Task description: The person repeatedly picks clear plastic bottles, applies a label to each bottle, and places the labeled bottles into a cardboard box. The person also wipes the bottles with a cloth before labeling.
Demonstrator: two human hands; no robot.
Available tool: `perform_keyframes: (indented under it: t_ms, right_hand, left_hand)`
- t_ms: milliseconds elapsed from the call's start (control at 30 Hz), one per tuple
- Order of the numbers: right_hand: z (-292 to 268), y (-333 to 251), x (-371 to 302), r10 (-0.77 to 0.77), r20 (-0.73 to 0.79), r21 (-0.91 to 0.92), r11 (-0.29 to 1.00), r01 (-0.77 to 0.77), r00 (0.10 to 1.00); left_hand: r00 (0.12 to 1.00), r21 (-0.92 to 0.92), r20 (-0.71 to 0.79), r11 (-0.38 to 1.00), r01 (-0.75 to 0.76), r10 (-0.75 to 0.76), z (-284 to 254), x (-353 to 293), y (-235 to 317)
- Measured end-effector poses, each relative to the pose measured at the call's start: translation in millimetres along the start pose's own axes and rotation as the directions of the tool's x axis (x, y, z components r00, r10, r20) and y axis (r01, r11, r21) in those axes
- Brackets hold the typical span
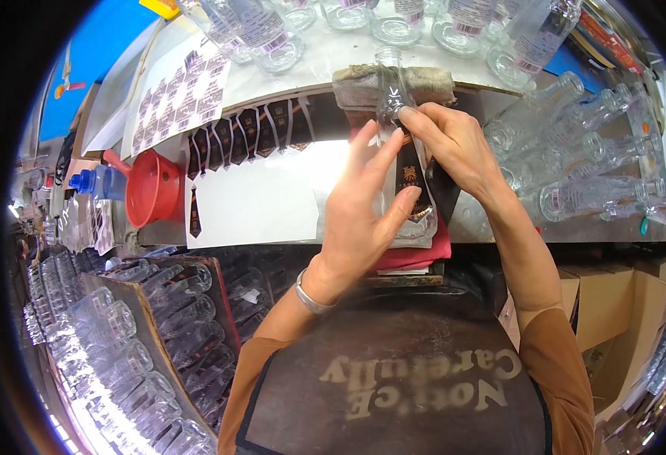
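Note:
In front of me a clear glass bottle [391, 80] lies with its neck pointing away, propped on a rolled cloth [433, 85]. A black tie-shaped label [409, 168] with orange print runs along its upper side. My right hand [458, 142] pinches the label's narrow upper end between thumb and fingers, against the bottle near its shoulder. On the other side my left hand [359, 208] is open, fingers spread, beside the label and blurred a little. Below the bottle's base a red cloth [416, 255] shows. Whether the left fingertips touch the glass, I cannot tell.
A backing sheet [261, 201] with several black labels lies left of the bottle, beside a red plastic dipper [151, 188]. Several bottles stand on the far shelf [310, 72]; others lie at right [598, 159]. Crated bottles [193, 318] are lower left, cardboard boxes [606, 303] lower right.

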State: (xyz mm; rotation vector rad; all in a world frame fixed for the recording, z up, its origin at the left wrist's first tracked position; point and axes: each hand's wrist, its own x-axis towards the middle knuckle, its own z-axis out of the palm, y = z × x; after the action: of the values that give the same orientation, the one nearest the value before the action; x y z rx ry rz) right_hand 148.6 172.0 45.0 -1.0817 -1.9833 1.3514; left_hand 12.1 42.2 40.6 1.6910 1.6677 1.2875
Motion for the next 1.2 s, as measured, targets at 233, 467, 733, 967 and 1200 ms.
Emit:
perform_keyframes:
  t_ms: [233,467,733,967,1200]
  right_hand:
    - [-5,11,-28,0.102,0.091,0.215,0.969,-0.12,0.991]
    - [-6,16,-78,0.051,0.165,0.312,0.945,-0.101,0.985]
    - [2,5,-72,0.082,0.064,0.244,0.965,-0.095,0.995]
    - [6,3,-70,0.044,0.002,0.163,0.986,-0.043,0.999]
    - [9,10,-68,0.001,-0.052,0.149,0.989,0.007,0.999]
  left_hand:
    - [0.985,-0.256,0.06,0.952,0.17,-0.16,0,-11,-3]
    - [0.913,-0.588,0.239,0.699,0.407,-0.33,-11,-26,-9]
    - [0.907,-0.589,0.185,0.696,0.41,-0.378,-2,-13,-8]
    - [0.897,-0.584,0.185,0.689,0.428,-0.401,-2,-12,-11]
    - [0.906,-0.604,0.182,0.683,0.41,-0.383,-2,-11,-11]
